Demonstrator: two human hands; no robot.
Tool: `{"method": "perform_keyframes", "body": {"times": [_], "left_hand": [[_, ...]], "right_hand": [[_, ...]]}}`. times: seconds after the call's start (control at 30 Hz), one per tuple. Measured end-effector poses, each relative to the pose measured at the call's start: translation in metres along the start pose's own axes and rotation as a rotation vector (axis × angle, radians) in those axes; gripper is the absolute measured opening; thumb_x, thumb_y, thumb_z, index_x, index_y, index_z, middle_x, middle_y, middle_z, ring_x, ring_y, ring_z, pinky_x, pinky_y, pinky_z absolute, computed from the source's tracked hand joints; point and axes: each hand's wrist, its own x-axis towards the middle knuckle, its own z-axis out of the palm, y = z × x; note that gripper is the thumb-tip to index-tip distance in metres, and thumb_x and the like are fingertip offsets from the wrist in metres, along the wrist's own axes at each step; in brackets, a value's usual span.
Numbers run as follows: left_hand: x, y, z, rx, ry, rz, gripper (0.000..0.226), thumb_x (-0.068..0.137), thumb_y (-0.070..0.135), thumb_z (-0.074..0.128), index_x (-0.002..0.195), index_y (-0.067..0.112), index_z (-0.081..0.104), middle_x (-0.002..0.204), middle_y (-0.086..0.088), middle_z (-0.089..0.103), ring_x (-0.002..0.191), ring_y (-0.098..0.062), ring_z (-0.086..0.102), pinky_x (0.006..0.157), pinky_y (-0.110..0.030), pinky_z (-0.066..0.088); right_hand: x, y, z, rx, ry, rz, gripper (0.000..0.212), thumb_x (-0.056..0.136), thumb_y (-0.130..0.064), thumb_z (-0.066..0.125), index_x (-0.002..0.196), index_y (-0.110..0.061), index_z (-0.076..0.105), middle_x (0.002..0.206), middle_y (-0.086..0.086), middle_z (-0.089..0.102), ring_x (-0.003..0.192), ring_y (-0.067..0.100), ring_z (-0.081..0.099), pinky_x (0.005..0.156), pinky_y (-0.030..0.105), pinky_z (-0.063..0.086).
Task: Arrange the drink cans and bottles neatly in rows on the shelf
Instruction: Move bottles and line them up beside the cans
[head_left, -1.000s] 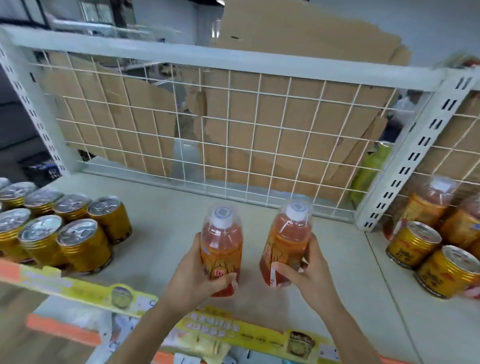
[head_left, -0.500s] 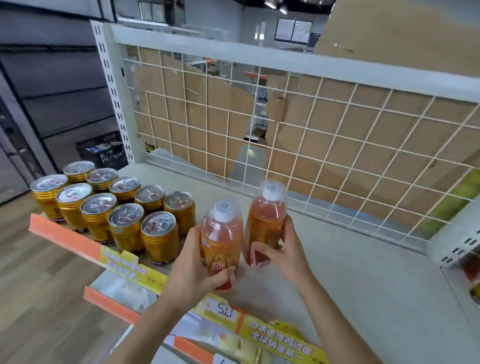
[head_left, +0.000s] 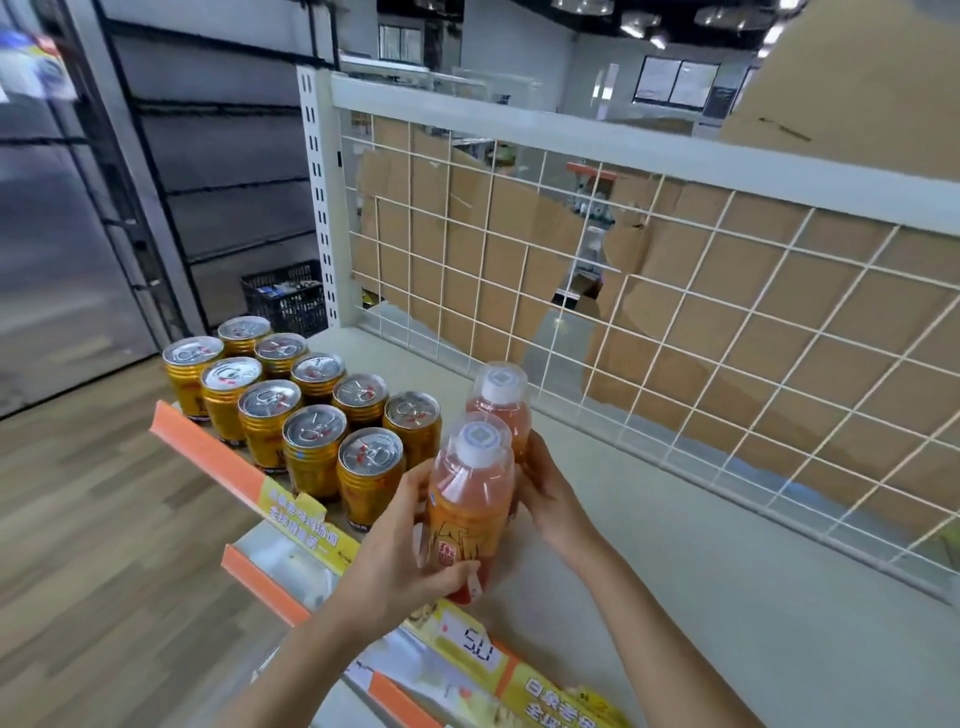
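My left hand (head_left: 400, 551) has its fingers (head_left: 415, 483) wrapped round the near bottle (head_left: 470, 499), thumb across the orange label low down, so the grip is firm and closed on it. My right hand (head_left: 550, 493) reaches in from the other side, its fingers curled round the lower body of the far bottle (head_left: 501, 402), though most of that grip is hidden behind the near one. Both bottles are upright, filled with pinkish-orange drink, with white caps under clear covers, one straight behind the other and touching or very nearly so. They stand at the front of the shelf (head_left: 701, 597), just right of the gold cans (head_left: 311, 410); I cannot tell whether their bases rest on the shelf or hang just above it. The cans stand in two rows of five, running slantwise from the shelf's left end towards my hands, silver tops up, packed close together. A yellow and orange price strip (head_left: 291, 501) runs along the shelf's front edge below them. Behind the shelf rises a white wire grid (head_left: 675, 312) with brown cardboard (head_left: 727, 353) beyond it, and a black basket (head_left: 285, 299) sits on the floor past the shelf's left end.
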Motion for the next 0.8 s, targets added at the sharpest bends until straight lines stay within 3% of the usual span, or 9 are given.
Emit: {"method": "perform_keyframes", "body": {"times": [0.1,0.2,0.3,0.43,0.53,0.63,0.7,0.8], "left_hand": [[-0.001,-0.003,0.0,-0.023,-0.005,0.02,0.086,0.07,0.024,0.079,0.136,0.035,0.024,0.129,0.031,0.044,0.12,0.004,0.046,0.092,-0.007,0.038],[-0.003,-0.004,0.001,-0.003,-0.006,0.041,0.088,0.072,0.033,0.075,0.14,0.036,0.019,0.133,0.028,0.04,0.125,0.004,0.04,0.095,-0.009,0.037],[-0.004,-0.006,0.002,0.018,-0.012,0.047,0.092,0.07,0.045,0.069,0.144,0.032,0.015,0.138,0.018,0.037,0.127,0.005,0.037,0.096,-0.006,0.035],[-0.006,-0.007,0.0,0.126,0.037,0.083,0.088,0.066,0.059,0.063,0.139,0.042,0.017,0.132,0.033,0.033,0.122,0.011,0.036,0.093,-0.002,0.033],[-0.012,-0.011,0.0,0.197,0.05,0.143,0.082,0.07,0.058,0.058,0.139,0.046,0.015,0.125,0.041,0.032,0.119,0.015,0.035,0.091,0.0,0.031],[-0.022,-0.014,-0.002,0.238,0.067,0.213,0.079,0.079,0.049,0.054,0.146,0.026,0.019,0.13,0.022,0.038,0.121,0.013,0.034,0.092,0.0,0.031],[-0.029,-0.013,-0.005,0.27,0.075,0.254,0.076,0.082,0.045,0.051,0.146,0.017,0.021,0.133,0.012,0.039,0.124,0.003,0.037,0.096,-0.003,0.03],[-0.038,-0.004,-0.008,0.283,0.101,0.311,0.07,0.084,0.039,0.05,0.145,0.02,0.022,0.135,0.011,0.036,0.126,-0.007,0.039,0.1,-0.012,0.033]], "right_hand": [[-0.001,-0.002,0.002,0.004,-0.003,-0.001,0.05,0.088,-0.03,0.053,0.132,-0.012,0.037,0.11,0.0,0.058,0.077,-0.005,0.061,0.061,0.013,0.047],[-0.007,-0.003,0.002,-0.035,0.043,-0.006,0.07,0.083,-0.048,0.06,0.133,-0.006,0.035,0.111,0.0,0.057,0.08,-0.003,0.061,0.065,0.014,0.048],[-0.011,-0.002,0.004,-0.01,0.045,0.068,0.049,0.091,-0.024,0.055,0.135,-0.011,0.036,0.115,-0.001,0.058,0.089,0.003,0.06,0.069,0.017,0.048],[-0.027,-0.004,0.0,-0.098,0.125,0.124,0.059,0.084,-0.039,0.059,0.136,-0.024,0.038,0.122,-0.004,0.056,0.114,0.014,0.055,0.09,0.027,0.049],[-0.048,-0.006,-0.006,-0.218,0.21,0.139,0.053,0.088,-0.032,0.06,0.136,-0.029,0.037,0.123,-0.008,0.051,0.114,0.008,0.051,0.088,0.014,0.04],[-0.076,-0.01,-0.016,-0.34,0.291,0.117,0.048,0.089,-0.028,0.06,0.133,-0.03,0.041,0.124,-0.009,0.052,0.114,0.006,0.05,0.081,0.005,0.035],[-0.097,-0.013,-0.023,-0.412,0.341,0.107,0.048,0.088,-0.028,0.06,0.133,-0.03,0.042,0.126,-0.01,0.052,0.115,0.005,0.049,0.081,0.002,0.033],[-0.131,-0.022,-0.035,-0.519,0.403,0.088,0.05,0.088,-0.03,0.06,0.135,-0.03,0.041,0.13,-0.013,0.05,0.12,0.002,0.046,0.085,0.006,0.033]]}}
